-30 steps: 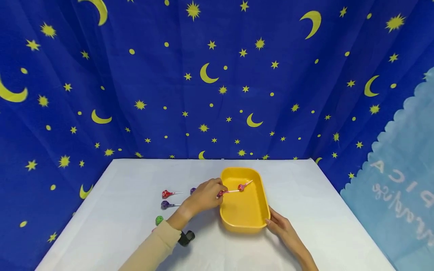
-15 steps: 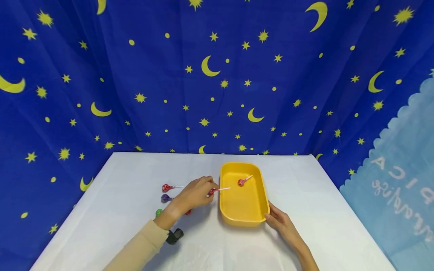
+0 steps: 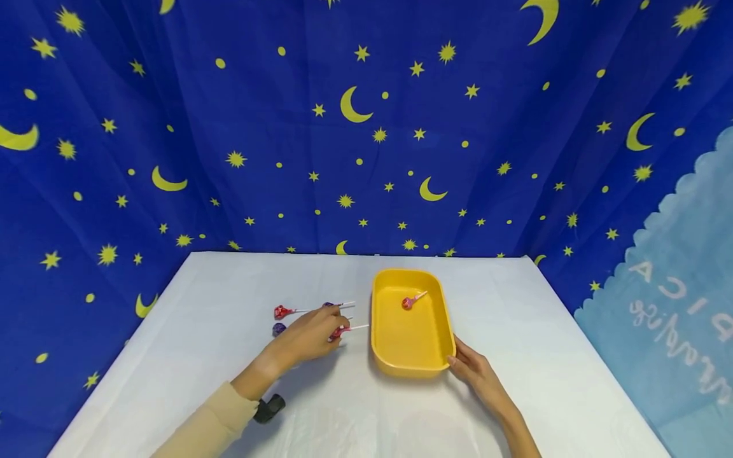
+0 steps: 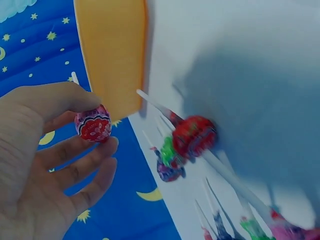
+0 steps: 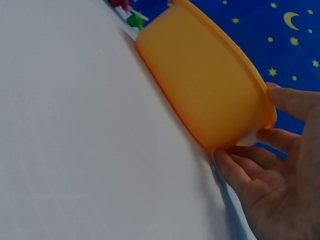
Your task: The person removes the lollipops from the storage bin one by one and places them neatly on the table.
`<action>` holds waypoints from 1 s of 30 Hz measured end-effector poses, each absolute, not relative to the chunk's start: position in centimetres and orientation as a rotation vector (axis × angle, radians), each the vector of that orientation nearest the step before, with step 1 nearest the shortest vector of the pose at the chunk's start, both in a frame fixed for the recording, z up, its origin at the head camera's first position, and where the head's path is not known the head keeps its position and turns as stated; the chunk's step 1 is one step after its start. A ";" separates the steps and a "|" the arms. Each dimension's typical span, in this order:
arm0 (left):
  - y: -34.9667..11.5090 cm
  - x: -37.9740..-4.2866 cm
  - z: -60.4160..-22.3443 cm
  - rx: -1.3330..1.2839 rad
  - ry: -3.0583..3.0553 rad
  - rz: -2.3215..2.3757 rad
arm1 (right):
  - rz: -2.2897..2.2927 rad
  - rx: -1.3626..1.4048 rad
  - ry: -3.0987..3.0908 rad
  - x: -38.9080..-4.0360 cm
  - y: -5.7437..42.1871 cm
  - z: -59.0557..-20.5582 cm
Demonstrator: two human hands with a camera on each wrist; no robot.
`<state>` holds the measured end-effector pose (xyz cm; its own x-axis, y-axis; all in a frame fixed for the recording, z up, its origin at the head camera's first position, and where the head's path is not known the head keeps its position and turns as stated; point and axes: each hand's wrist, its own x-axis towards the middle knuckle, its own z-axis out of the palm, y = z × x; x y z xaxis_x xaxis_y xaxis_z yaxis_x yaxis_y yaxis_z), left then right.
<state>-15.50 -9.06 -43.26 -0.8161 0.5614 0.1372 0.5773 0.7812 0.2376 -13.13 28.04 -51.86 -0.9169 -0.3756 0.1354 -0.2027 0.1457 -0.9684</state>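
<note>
My left hand pinches a red-and-pink wrapped lollipop by its head, its white stick pointing right, just left of the yellow tub. In the left wrist view, thumb and fingers hold that lollipop above the table. My right hand holds the tub at its near right corner. The right wrist view has the thumb on the rim and the fingers against the lower side. One lollipop lies inside the tub. Left of it, a red lollipop and a purple one lie by my left hand.
More wrapped lollipops, including a green one, lie on the white table; my left hand and arm hide some in the head view. A black object shows by the left sleeve. A blue star-and-moon curtain hangs behind.
My left hand has moved left from over the tub's edge to the table beside it, with the lollipop still pinched. My right hand has stayed on the tub.
</note>
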 end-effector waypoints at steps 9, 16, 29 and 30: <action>-10.3 -15.1 -43.3 -1.039 -2.893 -0.456 | -1.873 -0.579 2.277 -13.1 28.4 -51.7; -10.8 -14.7 -44.0 -1.066 -2.943 -0.465 | -1.877 -0.576 2.285 -13.1 28.5 -51.7; -11.1 -14.0 -45.2 -1.089 -2.952 -0.448 | -1.878 -0.549 2.271 -13.2 28.3 -51.8; -11.1 -14.0 -45.2 -1.085 -2.958 -0.452 | -1.879 -0.548 2.266 -13.2 28.3 -51.9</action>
